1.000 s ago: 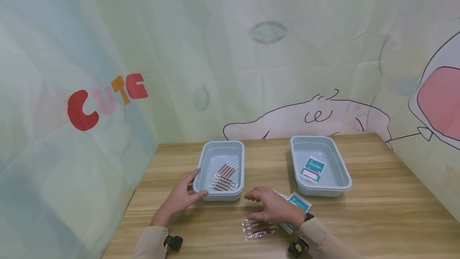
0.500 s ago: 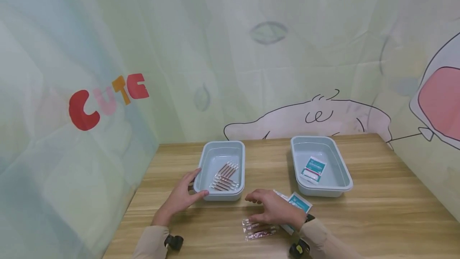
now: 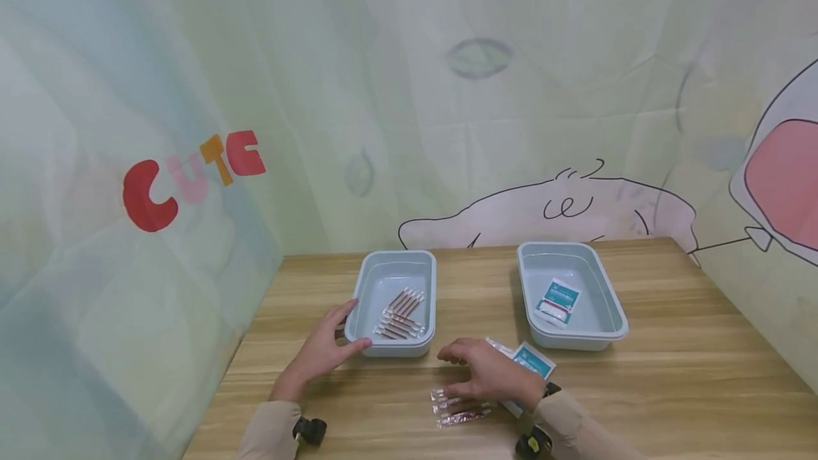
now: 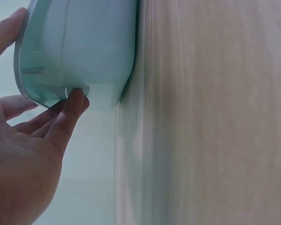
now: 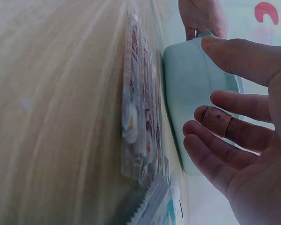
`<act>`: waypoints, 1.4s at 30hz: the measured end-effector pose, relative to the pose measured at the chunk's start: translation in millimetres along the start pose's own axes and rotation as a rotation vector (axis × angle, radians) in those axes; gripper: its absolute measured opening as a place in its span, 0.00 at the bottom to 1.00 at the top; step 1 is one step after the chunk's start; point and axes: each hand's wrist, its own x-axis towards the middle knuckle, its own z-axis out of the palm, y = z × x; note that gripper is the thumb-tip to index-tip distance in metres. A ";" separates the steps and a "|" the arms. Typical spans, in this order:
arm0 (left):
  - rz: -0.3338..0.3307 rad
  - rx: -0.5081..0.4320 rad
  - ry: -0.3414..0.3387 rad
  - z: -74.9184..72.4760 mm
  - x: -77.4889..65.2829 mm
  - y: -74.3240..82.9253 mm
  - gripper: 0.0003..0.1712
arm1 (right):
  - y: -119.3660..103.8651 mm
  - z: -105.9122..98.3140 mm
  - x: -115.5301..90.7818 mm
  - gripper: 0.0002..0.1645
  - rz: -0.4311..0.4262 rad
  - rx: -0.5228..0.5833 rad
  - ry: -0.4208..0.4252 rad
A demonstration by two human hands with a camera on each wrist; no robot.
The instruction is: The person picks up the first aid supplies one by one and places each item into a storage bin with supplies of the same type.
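Observation:
My left hand (image 3: 322,343) holds the near left corner of a pale blue plastic basin (image 3: 390,268), thumb on the front rim. In the left wrist view, fingers (image 4: 70,112) bend against the basin's side below the rim. Several wrapped iodine swabs (image 3: 402,312) lie inside it. My right hand (image 3: 493,373) hovers with loosely bent fingers, holding nothing; the right wrist view shows a bandage (image 5: 217,120) round one finger. Below that hand, more wrapped swabs (image 3: 463,416) lie on the table. Blue-and-white sachets (image 3: 535,359) lie partly hidden behind the hand and wrist.
A second pale blue basin (image 3: 597,304) stands at the right with blue-and-white sachets (image 3: 558,302) in it. The wooden table (image 3: 696,375) reaches a printed cloth backdrop (image 3: 358,105) at the back and sides.
My right hand has shifted very slightly downward. The left hand, basins, swabs and sachets stay where they were.

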 end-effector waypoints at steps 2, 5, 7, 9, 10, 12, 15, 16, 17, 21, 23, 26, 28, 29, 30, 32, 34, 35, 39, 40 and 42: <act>-0.011 -0.010 -0.002 -0.1 -0.4 -0.1 0.48 | 0.3 0.3 -0.7 0.31 -0.004 -0.001 0.001; -0.010 -0.011 -0.002 -0.1 -1.2 -0.7 0.49 | 1.1 1.0 -1.9 0.31 -0.014 -0.008 0.007; -0.007 -0.019 -0.002 0.1 -1.6 -0.8 0.49 | 1.8 1.8 -2.3 0.31 -0.020 -0.011 0.010; -0.004 -0.023 -0.004 0.4 -1.6 -1.1 0.49 | 2.3 2.4 -2.8 0.30 -0.026 -0.012 0.014; -0.003 -0.026 -0.004 0.5 -1.4 -1.4 0.49 | 2.5 2.7 -2.8 0.30 -0.028 -0.013 0.016; -0.003 -0.033 -0.004 0.8 -1.2 -1.5 0.49 | 2.5 3.1 -2.8 0.30 -0.031 -0.013 0.017; 0.000 -0.035 -0.003 0.6 -1.0 -1.9 0.49 | 2.7 3.5 -2.7 0.30 -0.029 -0.014 0.012; 0.001 -0.036 -0.001 0.7 -0.8 -2.1 0.49 | 2.8 3.6 -2.7 0.30 -0.029 -0.013 0.010; 0.009 -0.034 0.001 0.7 -0.8 -2.1 0.49 | 2.9 3.6 -2.8 0.30 -0.029 -0.012 0.006; 0.029 -0.023 0.004 1.4 -0.5 -3.3 0.48 | 4.2 4.1 -3.1 0.30 -0.030 -0.014 -0.001; 0.043 -0.017 0.005 1.6 -0.5 -4.0 0.48 | 4.4 4.5 -3.4 0.30 -0.032 -0.015 -0.002; 0.049 -0.016 0.004 1.9 -0.6 -4.5 0.48 | 4.5 5.3 -3.6 0.29 -0.036 -0.019 0.000; 0.045 -0.019 0.006 2.0 -0.7 -4.3 0.48 | 4.1 5.3 -3.7 0.29 -0.037 -0.018 0.000; 0.045 -0.020 0.005 2.0 -0.8 -4.0 0.48 | 4.0 5.3 -3.8 0.28 -0.038 -0.017 -0.001; 0.041 -0.025 0.006 2.1 -0.8 -3.8 0.48 | 3.7 5.1 -4.0 0.28 -0.035 -0.016 -0.002; 0.035 -0.030 0.008 1.7 -1.0 -3.2 0.48 | 3.2 4.7 -4.3 0.28 -0.030 -0.014 -0.005; 0.028 -0.030 0.006 1.6 -1.4 -2.8 0.48 | 3.3 4.9 -4.2 0.28 -0.026 -0.014 -0.008; 0.025 -0.031 0.007 1.5 -1.5 -2.7 0.48 | 3.5 5.2 -4.1 0.28 -0.024 -0.014 -0.009; 0.011 -0.023 0.003 1.4 -1.7 -2.5 0.48 | 3.9 5.5 -3.5 0.28 -0.007 -0.007 -0.020; 0.009 -0.023 0.003 1.2 -1.8 -2.3 0.48 | 3.8 5.3 -3.6 0.28 -0.003 -0.004 -0.024; 0.002 -0.022 0.001 0.9 -1.8 -1.9 0.48 | 3.6 4.9 -3.6 0.29 0.003 0.002 -0.029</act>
